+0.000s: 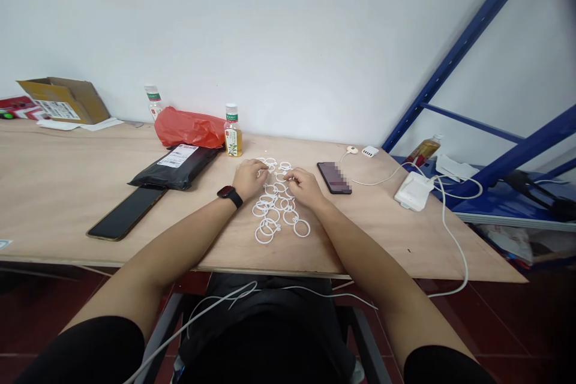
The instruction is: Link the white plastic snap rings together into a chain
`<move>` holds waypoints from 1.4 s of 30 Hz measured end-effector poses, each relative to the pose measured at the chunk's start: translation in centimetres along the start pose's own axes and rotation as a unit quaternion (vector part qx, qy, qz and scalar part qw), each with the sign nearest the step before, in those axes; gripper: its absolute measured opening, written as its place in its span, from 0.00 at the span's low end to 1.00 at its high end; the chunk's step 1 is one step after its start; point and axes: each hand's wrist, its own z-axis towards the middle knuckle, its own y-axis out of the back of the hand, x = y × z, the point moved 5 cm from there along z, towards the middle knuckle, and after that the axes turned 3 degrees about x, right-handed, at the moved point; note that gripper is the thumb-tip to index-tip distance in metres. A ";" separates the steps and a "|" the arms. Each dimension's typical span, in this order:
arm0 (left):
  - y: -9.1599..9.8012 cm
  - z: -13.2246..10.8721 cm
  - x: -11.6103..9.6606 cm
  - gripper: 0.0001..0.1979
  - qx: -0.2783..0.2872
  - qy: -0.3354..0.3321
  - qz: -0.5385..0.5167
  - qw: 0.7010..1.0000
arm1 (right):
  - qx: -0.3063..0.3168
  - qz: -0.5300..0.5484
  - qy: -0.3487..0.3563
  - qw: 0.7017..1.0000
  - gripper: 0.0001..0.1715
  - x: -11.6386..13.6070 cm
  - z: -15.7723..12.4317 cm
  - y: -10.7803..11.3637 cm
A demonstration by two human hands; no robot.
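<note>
Many white plastic curtain rings (302, 228) with small eyelets lie loosely in two rough columns on the wooden table, some overlapping. At the far end of the left column my left hand (250, 179), with a black watch on its wrist, has its fingers closed on a ring. Across from it my right hand (306, 186) pinches the edge of another ring, its fingers bent. Both hands rest low over the tabletop, and the fingers partly hide the rings they hold.
To the left lie a phone (128, 211), a black parcel (173, 171), a red plastic bag (189, 127) and a drink bottle (233, 131). On the right are another phone (333, 177), a white charger box (414, 191) with cables, and a blue rack (468, 45).
</note>
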 end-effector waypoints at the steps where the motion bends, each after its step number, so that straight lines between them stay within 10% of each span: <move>1: -0.1 0.0 0.7 0.11 -0.003 0.029 0.024 0.999 | 0.000 0.001 0.004 1.000 0.15 -0.1 0.0 0.0; 15: -0.8 -0.3 2.0 0.17 0.122 0.159 0.171 0.965 | 0.042 -0.001 0.037 0.998 0.11 -0.6 0.2 -0.4; 42: -0.3 0.1 1.0 0.18 0.054 0.090 0.036 0.994 | 0.085 -0.137 -0.167 0.973 0.21 -7.2 -0.1 0.5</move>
